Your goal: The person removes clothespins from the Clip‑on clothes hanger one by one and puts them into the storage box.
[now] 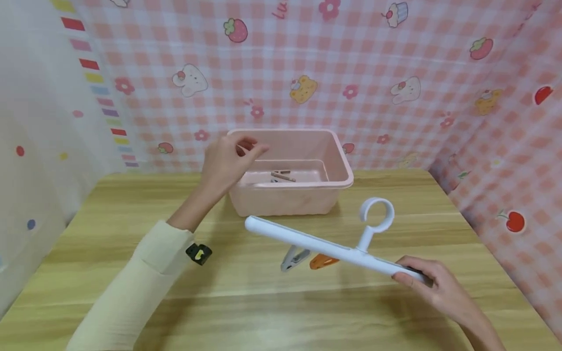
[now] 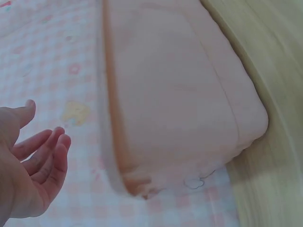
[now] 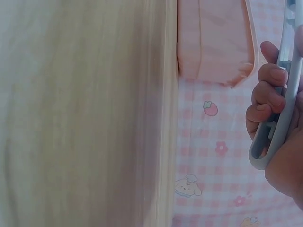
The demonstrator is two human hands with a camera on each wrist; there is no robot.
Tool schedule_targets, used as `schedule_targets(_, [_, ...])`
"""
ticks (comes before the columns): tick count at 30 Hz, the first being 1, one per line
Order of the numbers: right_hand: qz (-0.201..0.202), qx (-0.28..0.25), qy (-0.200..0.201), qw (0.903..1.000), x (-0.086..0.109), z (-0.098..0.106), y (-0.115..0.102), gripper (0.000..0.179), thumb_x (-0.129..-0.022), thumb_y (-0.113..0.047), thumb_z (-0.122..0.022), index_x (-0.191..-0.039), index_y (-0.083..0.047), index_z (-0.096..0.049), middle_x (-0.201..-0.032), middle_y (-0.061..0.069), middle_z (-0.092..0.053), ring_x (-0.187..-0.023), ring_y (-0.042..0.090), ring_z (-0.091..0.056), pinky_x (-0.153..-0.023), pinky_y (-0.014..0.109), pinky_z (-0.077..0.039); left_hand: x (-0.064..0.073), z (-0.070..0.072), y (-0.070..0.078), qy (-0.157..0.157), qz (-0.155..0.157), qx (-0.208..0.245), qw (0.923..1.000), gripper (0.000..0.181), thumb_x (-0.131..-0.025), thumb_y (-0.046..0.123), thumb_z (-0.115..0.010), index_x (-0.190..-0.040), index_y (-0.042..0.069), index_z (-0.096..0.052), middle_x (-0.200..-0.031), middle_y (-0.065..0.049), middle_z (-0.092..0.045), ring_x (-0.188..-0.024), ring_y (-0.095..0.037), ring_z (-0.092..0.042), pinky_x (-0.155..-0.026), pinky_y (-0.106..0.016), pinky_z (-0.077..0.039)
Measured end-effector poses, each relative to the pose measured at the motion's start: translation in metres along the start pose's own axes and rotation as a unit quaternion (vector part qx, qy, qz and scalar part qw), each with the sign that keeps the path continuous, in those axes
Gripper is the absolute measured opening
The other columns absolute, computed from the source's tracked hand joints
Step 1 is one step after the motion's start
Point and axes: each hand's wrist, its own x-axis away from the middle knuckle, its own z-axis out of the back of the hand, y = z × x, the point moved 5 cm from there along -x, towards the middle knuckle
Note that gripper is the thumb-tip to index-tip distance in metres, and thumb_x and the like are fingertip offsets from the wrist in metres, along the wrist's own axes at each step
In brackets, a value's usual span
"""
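My right hand [image 1: 439, 287] grips one end of a white clothes hanger [image 1: 307, 240], which is held tilted above the table with its round hook up. In the right wrist view the fingers [image 3: 270, 97] curl round the hanger [image 3: 279, 127]. Below the bar appear a grey clip [image 1: 295, 258] and an orange clip [image 1: 324, 262]; whether they hang from it or lie on the table I cannot tell. My left hand [image 1: 226, 161] is over the left side of a pink plastic bin [image 1: 285, 200], fingers loosely bent. Nothing shows between them in the left wrist view [image 2: 38, 165].
Several small clothespins [image 1: 283, 176] lie on the bin's floor. The bin stands at the back of the wood-grain table [image 1: 263, 312], against a pink checked cloth [image 1: 272, 63]. A black strap piece [image 1: 199, 253] shows beside the left sleeve [image 1: 131, 287].
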Motion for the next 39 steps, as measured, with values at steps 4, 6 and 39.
schedule_targets(4, [0.008, 0.001, 0.004, 1.0000, -0.004, -0.002, -0.002, 0.030, -0.085, 0.008, -0.069, -0.095, -0.019, -0.069, -0.068, -0.006, -0.057, -0.056, -0.003, -0.043, -0.048, 0.019, -0.037, 0.025, 0.021, -0.002, -0.007, 0.030, 0.048, 0.9984, 0.035, -0.094, 0.042, -0.069, -0.110, 0.010, -0.073, -0.103, -0.009, -0.077, -0.083, -0.023, -0.072, -0.071, -0.030, -0.057])
schedule_targets(6, [0.007, 0.003, 0.002, 1.0000, -0.007, -0.003, -0.003, 0.029, -0.086, 0.008, -0.069, -0.095, -0.020, -0.069, -0.067, -0.006, -0.056, -0.056, -0.003, -0.043, -0.048, 0.019, -0.037, 0.039, 0.029, -0.004, -0.020, 0.053, 0.067, 0.9961, 0.036, -0.096, 0.043, -0.067, -0.112, 0.011, -0.072, -0.107, -0.008, -0.076, -0.087, -0.021, -0.071, -0.072, -0.028, -0.057])
schedule_targets(39, [-0.075, 0.026, 0.011, 0.9968, -0.029, -0.018, -0.011, 0.014, -0.093, -0.006, -0.069, -0.092, -0.020, -0.068, -0.067, -0.011, -0.051, -0.053, 0.003, -0.041, -0.049, 0.024, -0.036, 0.177, -0.019, 0.038, -0.117, 0.095, 0.277, 0.9490, 0.031, -0.095, 0.027, -0.071, -0.123, 0.017, -0.066, -0.110, 0.001, -0.070, -0.099, -0.011, -0.064, -0.087, -0.027, -0.057])
